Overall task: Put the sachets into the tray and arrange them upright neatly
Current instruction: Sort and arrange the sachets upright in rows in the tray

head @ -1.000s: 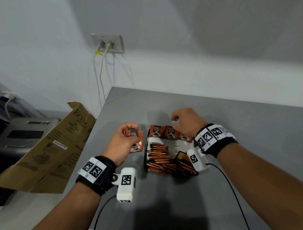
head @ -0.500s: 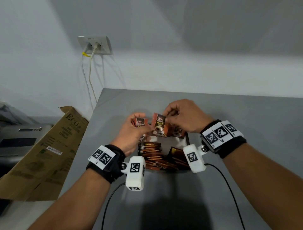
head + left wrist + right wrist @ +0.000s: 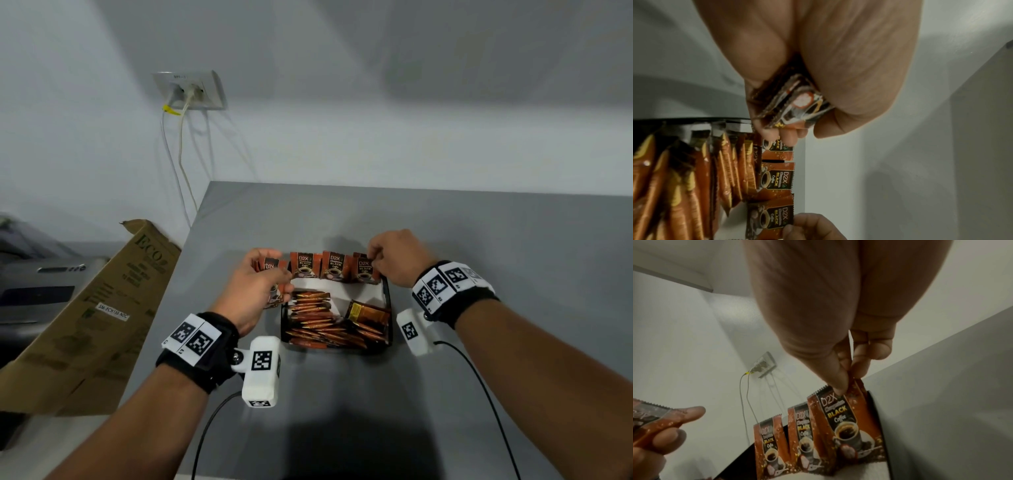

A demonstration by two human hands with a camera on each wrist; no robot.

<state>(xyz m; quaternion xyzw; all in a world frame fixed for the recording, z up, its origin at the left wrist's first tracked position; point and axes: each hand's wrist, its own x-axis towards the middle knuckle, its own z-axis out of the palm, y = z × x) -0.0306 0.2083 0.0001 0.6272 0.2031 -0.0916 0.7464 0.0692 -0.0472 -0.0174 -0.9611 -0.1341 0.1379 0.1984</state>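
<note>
A black tray (image 3: pixel 388 308) sits on the grey table, with several orange stick sachets (image 3: pixel 315 317) lying along its left and front. Three D2X black coffee sachets (image 3: pixel 334 267) stand upright along its far wall. My right hand (image 3: pixel 394 257) pinches the top of the rightmost upright sachet (image 3: pixel 846 418) at the tray's far right corner. My left hand (image 3: pixel 260 284) grips a small stack of the same sachets (image 3: pixel 793 100) just left of the tray's far left corner. One dark orange sachet (image 3: pixel 368 313) lies flat inside the tray at the right.
A flattened cardboard box (image 3: pixel 92 315) leans off the table's left edge beside a grey printer (image 3: pixel 37 284). A wall socket (image 3: pixel 190 90) with hanging cables is behind. Bare table (image 3: pixel 513 240) extends right of and behind the tray.
Both hands have moved apart: the right carried one sachet to the tray's far right corner and stood it there, while the left drew back to the left with its stack.
</note>
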